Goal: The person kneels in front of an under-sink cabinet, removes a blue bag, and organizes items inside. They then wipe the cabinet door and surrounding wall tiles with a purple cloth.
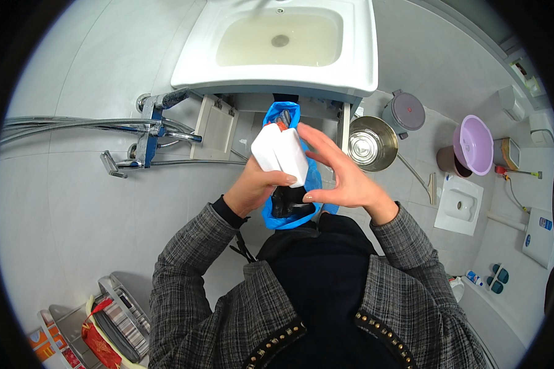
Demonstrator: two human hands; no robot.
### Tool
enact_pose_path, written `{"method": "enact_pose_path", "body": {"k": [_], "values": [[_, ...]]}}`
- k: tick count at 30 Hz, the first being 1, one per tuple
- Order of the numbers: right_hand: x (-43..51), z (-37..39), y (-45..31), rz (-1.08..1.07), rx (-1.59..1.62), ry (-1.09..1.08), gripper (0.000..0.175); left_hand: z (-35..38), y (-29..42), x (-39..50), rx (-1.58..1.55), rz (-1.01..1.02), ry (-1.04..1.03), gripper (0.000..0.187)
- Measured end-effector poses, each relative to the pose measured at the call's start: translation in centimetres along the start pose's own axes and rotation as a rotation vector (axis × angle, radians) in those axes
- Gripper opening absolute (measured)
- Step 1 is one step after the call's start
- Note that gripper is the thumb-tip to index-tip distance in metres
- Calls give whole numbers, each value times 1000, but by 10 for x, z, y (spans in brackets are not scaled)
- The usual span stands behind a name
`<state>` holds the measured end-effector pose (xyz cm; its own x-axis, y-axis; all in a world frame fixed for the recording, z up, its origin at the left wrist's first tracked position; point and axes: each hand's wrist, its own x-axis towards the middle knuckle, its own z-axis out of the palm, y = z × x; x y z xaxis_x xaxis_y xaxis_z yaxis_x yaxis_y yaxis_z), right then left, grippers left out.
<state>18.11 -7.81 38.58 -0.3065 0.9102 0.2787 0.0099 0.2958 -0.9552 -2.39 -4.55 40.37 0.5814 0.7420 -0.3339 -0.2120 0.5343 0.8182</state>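
My left hand (254, 187) grips two white blocks (281, 154) side by side, its thumb across their near end. My right hand (341, 177) is spread just to their right, fingers apart, holding nothing. Beneath them, a blue plastic bag or cover (315, 175) lies over my legs; dark material shows within its near end and something red peeks out behind the blocks. Past my hands, a white washbasin (277, 74) holds cloudy water above a cabinet with its doors swung out.
Left of the cabinet, a chrome shower mixer (151, 131) with hoses juts from the wall. On the right stand a metal bucket (373, 144), a lidded bin (407, 110), a purple basin (474, 145) and a squat toilet (459, 205). A rack (124, 300) stands lower left.
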Motion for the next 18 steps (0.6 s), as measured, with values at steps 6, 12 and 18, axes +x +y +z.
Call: {"method": "enact_pose_path", "body": {"k": [6,12,18], "values": [[11,7,-4,490,214,27,92,7,-12,5,74,1,7,92],[11,-11,-3,97,47,77,87,-7,-4,8,-216,-16,-86,71],[22,-3,-4,-184,-153,102,91,-6,-4,12,-211,-95,-87,75]]}}
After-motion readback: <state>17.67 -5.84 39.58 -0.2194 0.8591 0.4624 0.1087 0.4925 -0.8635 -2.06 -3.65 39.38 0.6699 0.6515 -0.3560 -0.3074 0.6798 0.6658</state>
